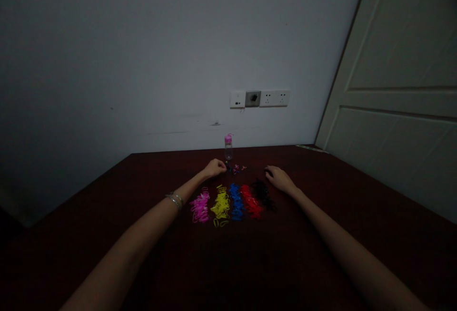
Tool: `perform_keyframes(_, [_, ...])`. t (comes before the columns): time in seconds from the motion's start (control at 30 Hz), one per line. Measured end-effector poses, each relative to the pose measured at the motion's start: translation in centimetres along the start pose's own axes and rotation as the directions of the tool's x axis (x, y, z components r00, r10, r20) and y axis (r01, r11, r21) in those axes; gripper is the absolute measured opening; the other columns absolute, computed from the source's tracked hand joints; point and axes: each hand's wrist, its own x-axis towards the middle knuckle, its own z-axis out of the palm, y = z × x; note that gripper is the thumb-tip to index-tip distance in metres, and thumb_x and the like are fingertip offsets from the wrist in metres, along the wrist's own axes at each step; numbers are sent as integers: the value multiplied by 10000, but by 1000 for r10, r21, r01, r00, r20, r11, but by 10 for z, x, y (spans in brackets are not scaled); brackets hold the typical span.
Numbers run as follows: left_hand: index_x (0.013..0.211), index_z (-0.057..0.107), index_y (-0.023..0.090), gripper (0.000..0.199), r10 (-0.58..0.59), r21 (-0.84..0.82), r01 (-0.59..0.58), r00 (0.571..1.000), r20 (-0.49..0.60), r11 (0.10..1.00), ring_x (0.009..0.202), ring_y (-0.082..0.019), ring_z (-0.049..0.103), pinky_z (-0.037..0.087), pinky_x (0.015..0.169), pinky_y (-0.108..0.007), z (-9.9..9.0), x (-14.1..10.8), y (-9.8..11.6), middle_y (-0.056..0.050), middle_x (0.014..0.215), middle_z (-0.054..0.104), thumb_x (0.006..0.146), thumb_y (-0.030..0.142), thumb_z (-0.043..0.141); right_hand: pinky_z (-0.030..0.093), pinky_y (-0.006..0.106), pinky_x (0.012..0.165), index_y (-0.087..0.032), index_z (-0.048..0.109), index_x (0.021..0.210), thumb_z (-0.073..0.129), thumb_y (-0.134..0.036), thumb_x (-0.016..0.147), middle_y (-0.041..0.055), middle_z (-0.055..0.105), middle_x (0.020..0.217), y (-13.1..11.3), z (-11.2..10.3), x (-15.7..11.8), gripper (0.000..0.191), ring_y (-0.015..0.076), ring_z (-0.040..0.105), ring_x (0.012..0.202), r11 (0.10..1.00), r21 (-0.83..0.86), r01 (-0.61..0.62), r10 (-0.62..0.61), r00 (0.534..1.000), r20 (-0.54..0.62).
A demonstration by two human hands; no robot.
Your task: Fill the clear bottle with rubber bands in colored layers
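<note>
My left hand (215,167), with a bracelet on its wrist, reaches to the far middle of the table. Its fingers are pinched together beside a few mixed-colour rubber bands (236,169); what they hold is too small and dark to make out. On the right, my right hand (279,179) rests on the table just beyond the black rubber bands (262,191), its thumb and forefinger apart. Between my forearms lie piles of pink rubber bands (200,207), yellow rubber bands (221,204), blue rubber bands (236,202) and red rubber bands (251,201).
A small clear bottle with a pink cap (228,147) stands behind the mixed bands, close to the wall (160,63). Wall sockets (274,98) sit above the dark red table (228,263). A pale panelled door (400,97) is at the right. The light is dim.
</note>
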Motion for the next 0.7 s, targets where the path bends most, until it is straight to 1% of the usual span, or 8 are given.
perform_keyframes(0.1, [721, 688, 133, 158, 8, 130, -10, 1000, 13, 991, 673, -140, 565, 399, 608, -216, 9, 0, 8, -41, 722, 656, 648, 199, 565, 347, 336, 979, -102, 578, 1144, 386, -250, 852, 155, 542, 1236, -1, 0, -1, 379, 230, 482, 1159, 1000, 5, -2, 2, 1000, -4])
perform_keyframes(0.17, [743, 684, 153, 157, -21, 215, 21, 1000, -5, 976, 710, -156, 578, 399, 615, -225, 12, -1, 12, -49, 775, 663, 660, 216, 566, 347, 339, 980, -95, 575, 1148, 382, -252, 853, 162, 537, 1240, -2, 0, -1, 386, 236, 475, 1166, 1000, 9, 0, 0, 1000, -4])
perform_keyframes(0.23, [775, 677, 168, 163, -59, 267, 65, 998, -30, 962, 745, -171, 585, 402, 628, -232, 15, -3, 17, -56, 818, 664, 668, 233, 572, 347, 349, 979, -94, 573, 1153, 385, -260, 852, 168, 530, 1246, -1, 0, -2, 391, 244, 471, 1170, 1000, 15, -2, 3, 1000, -5])
perform_keyframes(0.3, [803, 667, 177, 174, -91, 293, 105, 994, -60, 950, 777, -183, 588, 408, 650, -238, 17, -4, 21, -64, 849, 661, 676, 250, 575, 348, 354, 977, -100, 573, 1155, 389, -266, 851, 168, 526, 1250, -1, 0, -1, 392, 248, 471, 1168, 1000, 18, -5, 5, 1000, -5])
perform_keyframes(0.43, [820, 649, 179, 190, -119, 328, 147, 987, -104, 933, 819, -206, 589, 416, 682, -262, 23, -3, 27, -84, 878, 651, 696, 297, 566, 337, 347, 987, -102, 568, 1159, 381, -266, 856, 161, 529, 1250, 0, 1, -1, 392, 238, 464, 1176, 1000, 21, 2, -2, 1000, -2])
perform_keyframes(0.57, [812, 633, 184, 178, -127, 362, 155, 987, -100, 919, 831, -224, 589, 418, 687, -285, 26, 0, 27, -94, 890, 644, 702, 301, 556, 336, 337, 989, -96, 566, 1160, 380, -265, 856, 162, 528, 1251, 0, 0, -2, 394, 233, 461, 1180, 1000, 17, -3, 3, 1000, 5])
perform_keyframes(0.7, [793, 617, 178, 142, -122, 364, 151, 987, -102, 919, 823, -218, 589, 420, 694, -283, 28, 0, 26, -97, 878, 638, 710, 270, 550, 340, 327, 989, -89, 568, 1158, 380, -261, 857, 155, 538, 1241, -1, -1, -2, 395, 231, 478, 1163, 1000, 4, 1, -1, 1000, -2])
